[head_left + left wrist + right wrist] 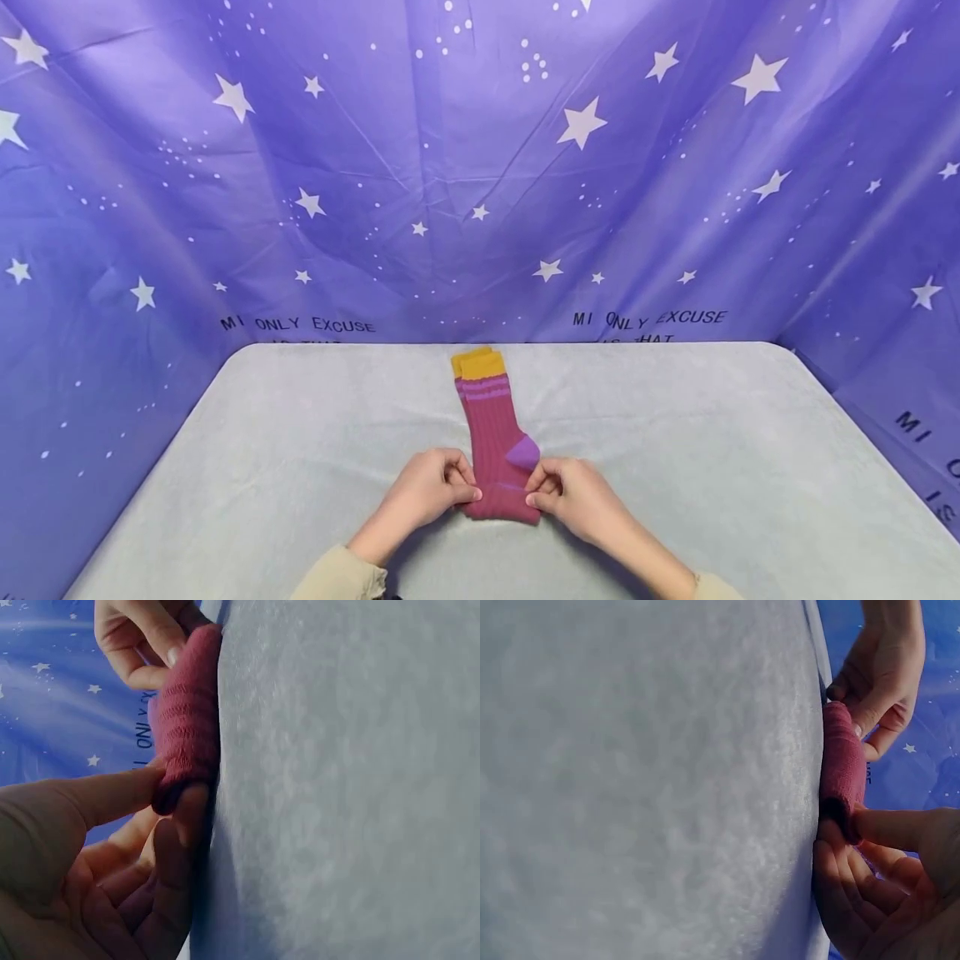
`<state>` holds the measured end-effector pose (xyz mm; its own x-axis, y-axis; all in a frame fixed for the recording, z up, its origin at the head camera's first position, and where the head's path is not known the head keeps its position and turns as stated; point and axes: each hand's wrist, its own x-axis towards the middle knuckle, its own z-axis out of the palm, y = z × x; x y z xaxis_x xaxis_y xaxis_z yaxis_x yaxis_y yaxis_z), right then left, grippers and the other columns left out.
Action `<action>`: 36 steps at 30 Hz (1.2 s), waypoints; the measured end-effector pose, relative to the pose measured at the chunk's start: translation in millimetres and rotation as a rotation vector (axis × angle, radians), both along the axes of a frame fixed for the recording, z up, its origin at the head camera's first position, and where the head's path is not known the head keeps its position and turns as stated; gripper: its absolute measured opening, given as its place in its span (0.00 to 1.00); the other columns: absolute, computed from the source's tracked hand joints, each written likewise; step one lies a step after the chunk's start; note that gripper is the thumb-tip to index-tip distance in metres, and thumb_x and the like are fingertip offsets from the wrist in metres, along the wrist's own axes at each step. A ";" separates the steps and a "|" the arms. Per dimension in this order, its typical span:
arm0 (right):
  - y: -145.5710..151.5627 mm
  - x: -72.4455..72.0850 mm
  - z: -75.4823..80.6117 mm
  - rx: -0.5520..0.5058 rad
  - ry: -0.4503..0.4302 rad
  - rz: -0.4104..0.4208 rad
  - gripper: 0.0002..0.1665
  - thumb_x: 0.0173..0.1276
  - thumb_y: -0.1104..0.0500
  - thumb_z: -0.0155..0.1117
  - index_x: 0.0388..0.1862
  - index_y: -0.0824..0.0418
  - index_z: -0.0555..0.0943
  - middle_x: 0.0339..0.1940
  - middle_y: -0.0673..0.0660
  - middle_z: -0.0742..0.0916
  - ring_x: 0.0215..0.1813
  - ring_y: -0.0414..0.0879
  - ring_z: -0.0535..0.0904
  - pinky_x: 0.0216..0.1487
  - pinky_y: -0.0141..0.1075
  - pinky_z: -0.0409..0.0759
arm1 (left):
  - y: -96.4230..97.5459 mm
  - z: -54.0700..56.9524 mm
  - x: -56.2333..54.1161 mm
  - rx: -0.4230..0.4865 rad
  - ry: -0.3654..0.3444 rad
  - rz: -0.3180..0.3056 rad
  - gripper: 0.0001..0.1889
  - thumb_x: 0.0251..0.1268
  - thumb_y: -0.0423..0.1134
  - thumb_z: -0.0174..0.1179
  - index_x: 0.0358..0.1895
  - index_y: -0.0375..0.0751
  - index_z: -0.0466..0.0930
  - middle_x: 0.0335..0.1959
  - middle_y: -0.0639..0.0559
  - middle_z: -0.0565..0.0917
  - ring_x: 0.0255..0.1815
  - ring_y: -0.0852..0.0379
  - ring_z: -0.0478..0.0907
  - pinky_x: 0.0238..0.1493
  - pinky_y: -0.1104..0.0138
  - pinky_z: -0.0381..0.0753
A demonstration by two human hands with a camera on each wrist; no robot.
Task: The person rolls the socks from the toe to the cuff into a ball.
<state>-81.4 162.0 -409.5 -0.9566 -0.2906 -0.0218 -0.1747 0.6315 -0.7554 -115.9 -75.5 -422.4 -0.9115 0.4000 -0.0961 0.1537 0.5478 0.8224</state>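
A pair of maroon socks [491, 425] with yellow cuffs, purple stripes and a purple heel lies stacked on the table, cuffs pointing away. The near, toe end is folded over toward the cuffs. My left hand [435, 486] pinches the left edge of this fold between thumb and fingers. At the fold's right edge, just below the heel, my right hand [573, 498] pinches likewise. In the left wrist view the folded sock [187, 712] shows as a thick roll between both hands. The right wrist view shows the same roll [844, 761] from the other side.
A pale grey cloth covers the table [300, 417], which has rounded far corners. Behind and beside it hangs a purple-blue curtain [480, 150] with white stars and black lettering. Light sleeves [341, 575] show at the bottom edge.
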 end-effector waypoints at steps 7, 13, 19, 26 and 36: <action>-6.2 7.8 0.7 0.229 0.262 0.019 0.13 0.53 0.62 0.78 0.24 0.50 0.79 0.23 0.40 0.79 0.27 0.28 0.70 0.28 0.26 0.72 | 8.3 0.3 10.4 -0.098 0.235 -0.057 0.14 0.50 0.34 0.75 0.28 0.49 0.76 0.26 0.60 0.77 0.26 0.70 0.70 0.29 0.75 0.72; -11.3 20.1 -0.1 0.403 0.510 0.112 0.12 0.50 0.62 0.79 0.24 0.50 0.82 0.28 0.41 0.79 0.32 0.35 0.77 0.33 0.30 0.78 | 14.1 5.8 24.3 -0.323 0.428 -0.188 0.11 0.53 0.37 0.74 0.24 0.55 0.79 0.26 0.66 0.76 0.26 0.73 0.69 0.30 0.77 0.71; -9.8 20.4 4.5 0.462 0.468 0.221 0.14 0.49 0.53 0.82 0.31 0.53 0.84 0.31 0.44 0.82 0.34 0.37 0.79 0.34 0.33 0.80 | 10.6 8.8 27.9 -0.430 0.495 -0.252 0.12 0.46 0.45 0.79 0.29 0.55 0.82 0.28 0.67 0.80 0.27 0.73 0.71 0.29 0.77 0.73; -15.7 11.2 7.2 0.499 0.520 0.219 0.20 0.45 0.54 0.83 0.34 0.56 0.82 0.34 0.46 0.81 0.37 0.40 0.79 0.37 0.34 0.80 | 12.5 11.2 16.9 -0.531 0.621 -0.255 0.20 0.42 0.45 0.81 0.30 0.52 0.75 0.28 0.65 0.77 0.28 0.68 0.74 0.29 0.74 0.74; -20.4 7.8 4.3 0.518 0.533 0.142 0.21 0.43 0.60 0.83 0.33 0.57 0.78 0.31 0.48 0.79 0.36 0.42 0.77 0.37 0.36 0.79 | 12.2 9.4 7.8 -0.419 0.532 -0.225 0.15 0.46 0.39 0.76 0.29 0.51 0.75 0.27 0.63 0.77 0.25 0.69 0.69 0.27 0.75 0.70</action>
